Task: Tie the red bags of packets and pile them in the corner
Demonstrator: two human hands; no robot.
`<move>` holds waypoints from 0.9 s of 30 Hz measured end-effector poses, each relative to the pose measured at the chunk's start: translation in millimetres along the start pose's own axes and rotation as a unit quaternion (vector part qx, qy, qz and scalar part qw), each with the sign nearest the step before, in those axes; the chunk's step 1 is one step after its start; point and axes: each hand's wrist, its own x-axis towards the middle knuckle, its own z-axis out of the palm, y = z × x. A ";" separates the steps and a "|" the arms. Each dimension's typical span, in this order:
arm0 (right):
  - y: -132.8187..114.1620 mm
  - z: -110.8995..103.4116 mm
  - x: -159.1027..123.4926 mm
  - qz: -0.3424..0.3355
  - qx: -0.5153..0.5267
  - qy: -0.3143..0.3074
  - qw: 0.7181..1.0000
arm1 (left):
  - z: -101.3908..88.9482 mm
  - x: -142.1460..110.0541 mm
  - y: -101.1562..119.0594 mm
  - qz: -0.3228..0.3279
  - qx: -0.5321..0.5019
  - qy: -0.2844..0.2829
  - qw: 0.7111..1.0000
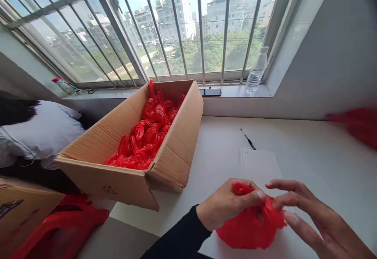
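Note:
A filled red plastic bag (250, 231) sits at the front of the white table. My left hand (232, 202) is closed around its gathered top, with a twist of red plastic showing above the fingers. My right hand (306, 212) is on the bag's right side, fingers apart and slightly blurred, with the fingertips at the bunched plastic. What the bag contains is hidden. A sheet of white paper (260, 162) lies just beyond my hands, and a black pen (248, 139) rests at its far edge.
An open cardboard box (176, 153) with several tied red bags (150, 133) stands to the left. A phone (210, 92) and a water bottle (257, 72) are on the windowsill. Farther left are a person in white (50, 129), a red plastic stool (59, 227) and another carton (26, 212). A blurred red shape (359, 127) is at right.

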 end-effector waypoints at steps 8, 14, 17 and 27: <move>13.2 18.8 33.1 0.198 0.221 -0.106 0.949 | -20.1 -2.0 -7.5 0.249 0.388 0.050 0.886; 17.6 23.6 35.3 0.144 0.293 -0.183 0.927 | -29.5 7.5 -36.9 0.339 0.484 0.088 0.801; 14.8 19.8 32.6 0.143 0.234 -0.119 0.954 | -32.2 -0.3 -38.3 0.313 0.533 0.089 0.781; 76.8 32.7 -42.3 0.282 0.020 -0.018 0.959 | -77.4 -67.5 -106.6 0.150 0.652 0.186 0.720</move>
